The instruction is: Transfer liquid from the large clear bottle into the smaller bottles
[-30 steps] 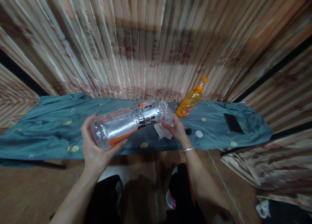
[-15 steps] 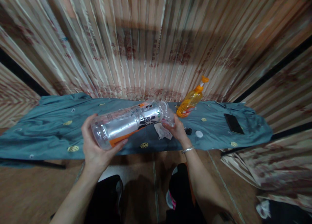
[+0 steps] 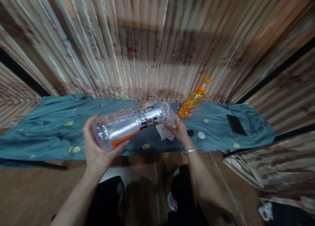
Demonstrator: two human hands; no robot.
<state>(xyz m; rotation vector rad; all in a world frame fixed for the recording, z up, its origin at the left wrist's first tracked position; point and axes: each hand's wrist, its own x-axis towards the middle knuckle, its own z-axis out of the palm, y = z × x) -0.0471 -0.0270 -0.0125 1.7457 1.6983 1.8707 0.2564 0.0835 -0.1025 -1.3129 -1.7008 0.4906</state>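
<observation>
A large clear plastic bottle (image 3: 125,124) with a silver, orange and black label lies nearly sideways in the air above the cloth-covered table. Its base points left and slightly down, its neck right. My left hand (image 3: 98,147) is closed around the base, thumb along the lower side. At the neck end, my right hand (image 3: 179,130) grips a small clear plastic container (image 3: 170,117), which meets the bottle's neck; its exact shape is hard to make out. Below that hand lies a crumpled whitish, see-through piece (image 3: 163,133) on the cloth.
On the blue-green cloth (image 3: 59,134) stand a yellow pump bottle (image 3: 193,103) and, further right, a black phone (image 3: 236,125). A small black item (image 3: 190,132) and a white round cap (image 3: 201,135) lie beside my right wrist. Pleated curtains (image 3: 147,55) hang behind.
</observation>
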